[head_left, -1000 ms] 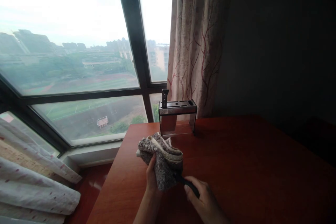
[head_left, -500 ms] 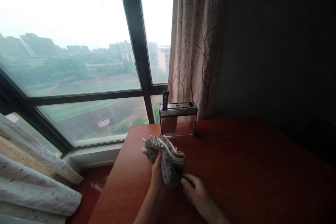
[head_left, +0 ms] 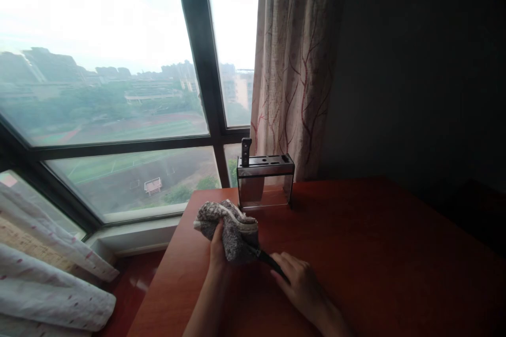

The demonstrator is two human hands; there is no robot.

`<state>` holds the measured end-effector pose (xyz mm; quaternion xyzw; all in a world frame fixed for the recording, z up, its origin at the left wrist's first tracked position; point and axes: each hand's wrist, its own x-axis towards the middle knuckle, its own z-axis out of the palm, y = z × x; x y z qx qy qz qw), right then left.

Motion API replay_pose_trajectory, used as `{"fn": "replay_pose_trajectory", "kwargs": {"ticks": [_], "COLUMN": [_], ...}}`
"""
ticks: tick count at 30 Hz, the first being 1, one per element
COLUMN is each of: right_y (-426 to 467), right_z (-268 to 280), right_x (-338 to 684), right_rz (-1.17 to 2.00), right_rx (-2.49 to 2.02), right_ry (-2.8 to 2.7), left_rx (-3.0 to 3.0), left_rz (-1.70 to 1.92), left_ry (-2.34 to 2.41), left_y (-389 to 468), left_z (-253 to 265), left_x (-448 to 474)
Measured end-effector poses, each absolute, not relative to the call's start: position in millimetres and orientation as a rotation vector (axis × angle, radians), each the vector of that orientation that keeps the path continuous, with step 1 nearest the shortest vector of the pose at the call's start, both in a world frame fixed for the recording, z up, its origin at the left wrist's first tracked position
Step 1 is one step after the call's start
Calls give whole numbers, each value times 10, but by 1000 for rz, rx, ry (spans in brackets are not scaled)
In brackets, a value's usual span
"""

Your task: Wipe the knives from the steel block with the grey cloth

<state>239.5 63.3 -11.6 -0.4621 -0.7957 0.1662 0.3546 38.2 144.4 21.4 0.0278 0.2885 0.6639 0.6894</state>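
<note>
My left hand [head_left: 217,250] is closed on a bunched grey fluffy towel [head_left: 233,237] with pale edging, thumb lying over the front of it. The towel is folded around the blade of a knife [head_left: 272,263]; only its black handle and a short stretch near the blade's base show. My right hand [head_left: 298,279] grips that handle at the towel's lower right. Both hands are above the table, in front of the knife block [head_left: 265,170]. The rest of the blade is hidden inside the cloth.
A clear-sided knife block stands near the back edge of the reddish wooden table [head_left: 340,242], with another black-handled knife [head_left: 245,151] upright in its left slot. Behind it hang a patterned curtain [head_left: 290,63] and a large window [head_left: 118,89]. More curtain [head_left: 51,287] hangs at the lower left.
My left hand and the towel have shifted left. More of the knife's black handle now shows between towel and right hand. The metal tip that stuck out at the towel's left end is no longer visible.
</note>
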Motion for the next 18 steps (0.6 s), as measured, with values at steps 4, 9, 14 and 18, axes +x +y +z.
{"fn": "replay_pose_trajectory", "kwargs": {"ticks": [4,9,14,18], "right_y": [473,293,258,299], "right_z": [-179,-252,-96,182], "right_x": [2483,2465,2369,2381], "right_rz": [756,1180,1196,947], "right_rx": [-1221,-1303,-1294,-1341], "right_ry": [-1824,-1415,-1323,-1536], "left_rx": [53,139,211,186], "left_rz": [1540,1572,1756,1703], "left_ry": [584,646,961,925], "left_y": [1486,1445,1377,1363], "left_z": [212,247,268,260], "left_x": [236,278,377,410]}}
